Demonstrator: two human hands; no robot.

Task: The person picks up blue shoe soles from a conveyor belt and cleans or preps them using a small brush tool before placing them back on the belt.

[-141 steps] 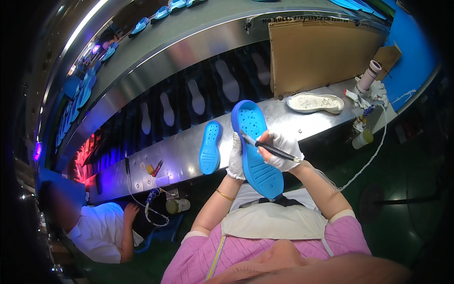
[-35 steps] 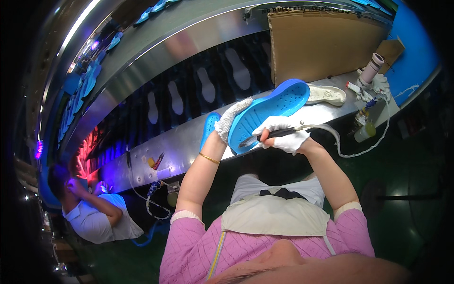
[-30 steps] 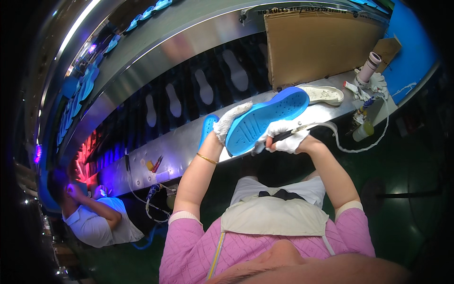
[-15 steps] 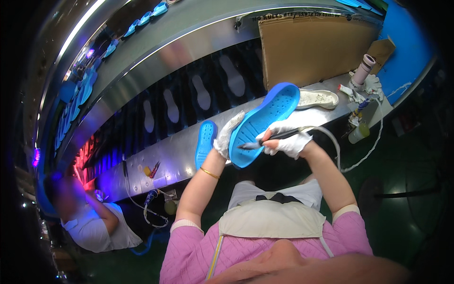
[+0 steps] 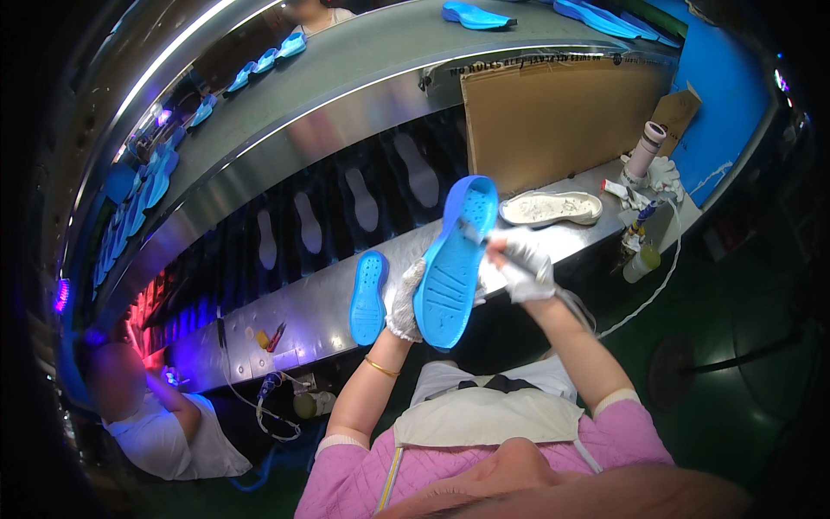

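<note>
Above the counter (image 5: 328, 303), my left hand (image 5: 405, 301) clamps the blue sole (image 5: 454, 255) upright, its long axis tilted right; my right hand (image 5: 519, 270) grips a tool at its upper edge.

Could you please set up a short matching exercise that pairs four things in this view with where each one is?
Things:
1. blue sole
2. second blue sole
3. white sole
4. cardboard sheet

Places:
A. standing upright behind the ledge
B. lying on the metal ledge, left of the hands
C. held up in the left hand
D. lying on the ledge, right of the hands

Pairs: 1-C, 2-B, 3-D, 4-A
</note>
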